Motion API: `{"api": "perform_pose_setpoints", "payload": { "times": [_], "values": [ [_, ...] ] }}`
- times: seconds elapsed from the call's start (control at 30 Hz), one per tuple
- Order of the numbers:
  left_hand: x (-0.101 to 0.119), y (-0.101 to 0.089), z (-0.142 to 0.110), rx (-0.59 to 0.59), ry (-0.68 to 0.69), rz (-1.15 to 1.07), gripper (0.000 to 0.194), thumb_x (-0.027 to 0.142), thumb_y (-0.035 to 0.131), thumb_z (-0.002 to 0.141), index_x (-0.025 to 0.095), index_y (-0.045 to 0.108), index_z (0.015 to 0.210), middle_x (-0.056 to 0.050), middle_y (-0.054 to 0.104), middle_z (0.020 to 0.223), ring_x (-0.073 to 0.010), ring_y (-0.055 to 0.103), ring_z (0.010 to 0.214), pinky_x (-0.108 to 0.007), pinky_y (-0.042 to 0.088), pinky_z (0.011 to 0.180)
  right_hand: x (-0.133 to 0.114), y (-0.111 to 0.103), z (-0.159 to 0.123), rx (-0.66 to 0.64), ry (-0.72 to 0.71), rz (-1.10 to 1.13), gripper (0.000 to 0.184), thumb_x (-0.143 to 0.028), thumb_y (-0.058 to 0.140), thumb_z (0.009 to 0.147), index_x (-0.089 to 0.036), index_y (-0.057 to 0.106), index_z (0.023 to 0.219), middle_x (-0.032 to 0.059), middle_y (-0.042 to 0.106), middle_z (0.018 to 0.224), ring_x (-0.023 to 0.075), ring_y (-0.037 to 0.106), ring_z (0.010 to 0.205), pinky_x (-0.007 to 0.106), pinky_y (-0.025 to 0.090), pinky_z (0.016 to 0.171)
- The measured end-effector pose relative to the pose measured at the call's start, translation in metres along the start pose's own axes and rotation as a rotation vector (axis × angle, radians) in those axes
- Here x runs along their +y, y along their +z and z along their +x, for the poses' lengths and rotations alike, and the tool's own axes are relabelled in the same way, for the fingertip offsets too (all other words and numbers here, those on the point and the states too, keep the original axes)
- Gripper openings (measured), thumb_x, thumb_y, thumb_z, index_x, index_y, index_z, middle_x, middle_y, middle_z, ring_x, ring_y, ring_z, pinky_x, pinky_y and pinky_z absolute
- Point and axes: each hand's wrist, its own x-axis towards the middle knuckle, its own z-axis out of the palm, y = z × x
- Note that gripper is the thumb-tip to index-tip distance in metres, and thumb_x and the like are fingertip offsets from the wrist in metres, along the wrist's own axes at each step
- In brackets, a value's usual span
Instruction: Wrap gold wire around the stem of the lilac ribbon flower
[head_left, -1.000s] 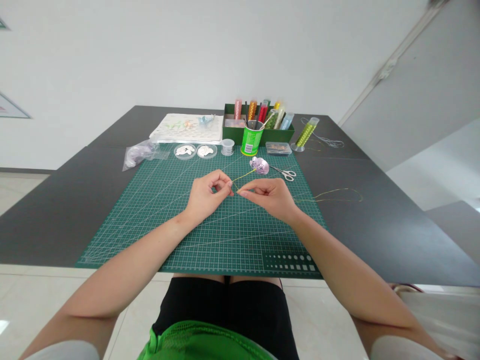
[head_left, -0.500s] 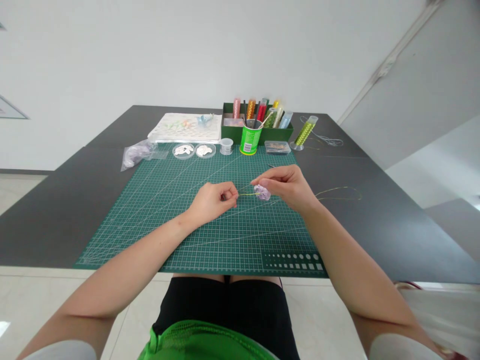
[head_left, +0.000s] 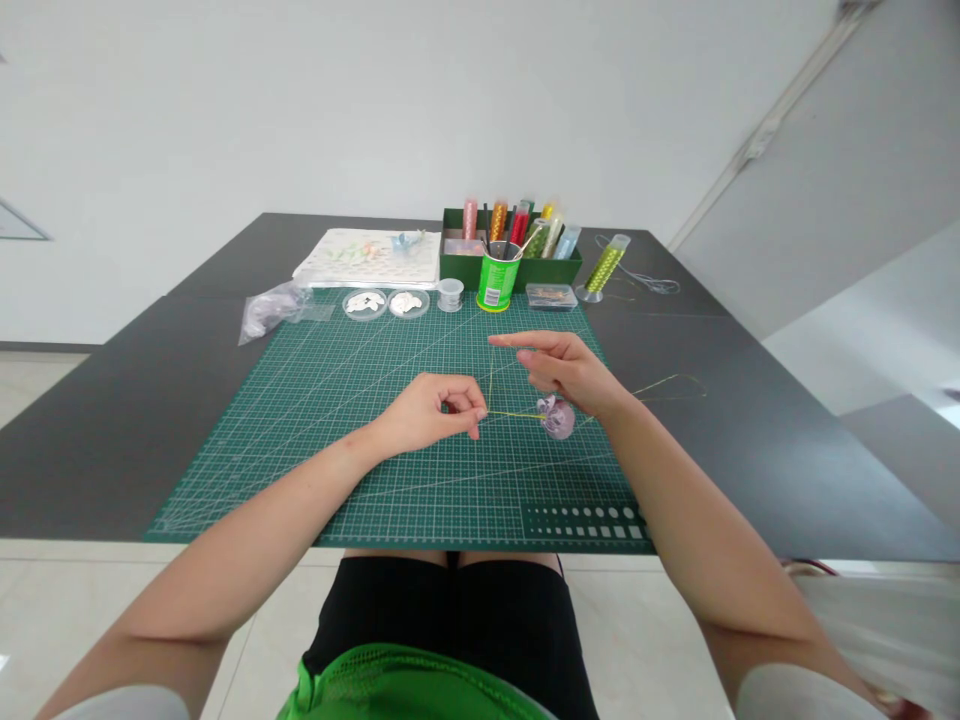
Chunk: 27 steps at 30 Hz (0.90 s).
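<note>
My left hand [head_left: 431,410] rests closed on the green cutting mat [head_left: 315,450], pinching a thin yellow-green wire [head_left: 514,414] between thumb and fingertips. The wire runs right to a small purple flower [head_left: 559,417] that lies on the mat just under my right hand [head_left: 570,370]. The fingers of that hand point left, and their tips pinch a second strand of the wire that rises from near my left fingertips. More wire trails off to the right in a loop [head_left: 667,385] on the dark table.
Along the mat's far edge stand two small dishes [head_left: 365,303], a small jar [head_left: 450,293], a green cup [head_left: 493,282] of tools, a clear box [head_left: 551,295] and a wire spool [head_left: 604,268]. Behind them are a green box [head_left: 555,270] of bead tubes, paper sheets [head_left: 371,258] and a plastic bag [head_left: 270,305].
The purple flower has come from the far side of the mat, near the scissors, to under my right hand. My right hand swung right and its fingers stretched out. My left hand drew slightly nearer.
</note>
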Motion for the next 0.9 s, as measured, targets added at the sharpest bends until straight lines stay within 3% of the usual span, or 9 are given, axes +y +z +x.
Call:
{"api": "perform_pose_setpoints", "payload": {
  "times": [0.27, 0.5, 0.7, 0.8, 0.9],
  "values": [
    [0.006, -0.002, -0.002, -0.094, 0.036, -0.139, 0.017, 0.031, 0.071, 0.092, 0.018, 0.068, 0.081, -0.002, 0.077, 0.066, -0.0138, 0.071, 0.061, -0.024, 0.049, 0.064, 0.003, -0.002, 0.003, -0.131, 0.048, -0.056, 0.044, -0.043, 0.066, 0.1, -0.021, 0.073, 0.137, -0.0128, 0.022, 0.053, 0.0076, 0.016, 0.046, 0.024, 0.013, 0.043],
    [0.003, -0.006, -0.001, -0.044, 0.129, -0.128, 0.018, 0.032, 0.075, 0.09, 0.017, 0.07, 0.081, -0.002, 0.073, 0.072, -0.0128, 0.067, 0.067, -0.025, 0.051, 0.067, 0.012, -0.008, 0.005, -0.219, 0.11, -0.071, 0.047, -0.04, 0.063, 0.104, -0.017, 0.066, 0.145, -0.0139, 0.023, 0.053, 0.0065, 0.017, 0.045, 0.023, 0.011, 0.043],
    [0.0, -0.007, 0.0, 0.076, 0.261, -0.026, 0.012, 0.029, 0.077, 0.086, 0.02, 0.076, 0.079, -0.005, 0.068, 0.096, -0.0152, 0.064, 0.085, -0.026, 0.052, 0.071, 0.024, -0.009, 0.008, -0.243, 0.125, -0.074, 0.049, -0.049, 0.067, 0.1, -0.02, 0.07, 0.139, -0.0129, 0.024, 0.054, 0.0065, 0.019, 0.046, 0.022, 0.012, 0.042],
    [0.001, -0.007, -0.001, 0.043, 0.284, -0.011, 0.01, 0.025, 0.075, 0.087, 0.019, 0.075, 0.078, -0.007, 0.071, 0.106, -0.0161, 0.067, 0.089, -0.028, 0.053, 0.075, 0.026, -0.008, 0.007, -0.244, 0.146, -0.087, 0.047, -0.048, 0.066, 0.101, -0.02, 0.07, 0.139, -0.0125, 0.026, 0.054, 0.0067, 0.02, 0.046, 0.021, 0.013, 0.043],
    [0.003, -0.006, -0.002, 0.003, 0.287, -0.005, 0.013, 0.024, 0.072, 0.09, 0.018, 0.072, 0.078, -0.005, 0.075, 0.094, -0.0139, 0.066, 0.079, -0.028, 0.052, 0.075, 0.023, -0.006, 0.006, -0.251, 0.155, -0.107, 0.047, -0.045, 0.062, 0.104, -0.019, 0.068, 0.143, -0.0129, 0.024, 0.053, 0.0069, 0.018, 0.046, 0.022, 0.013, 0.043]
  ]
}}
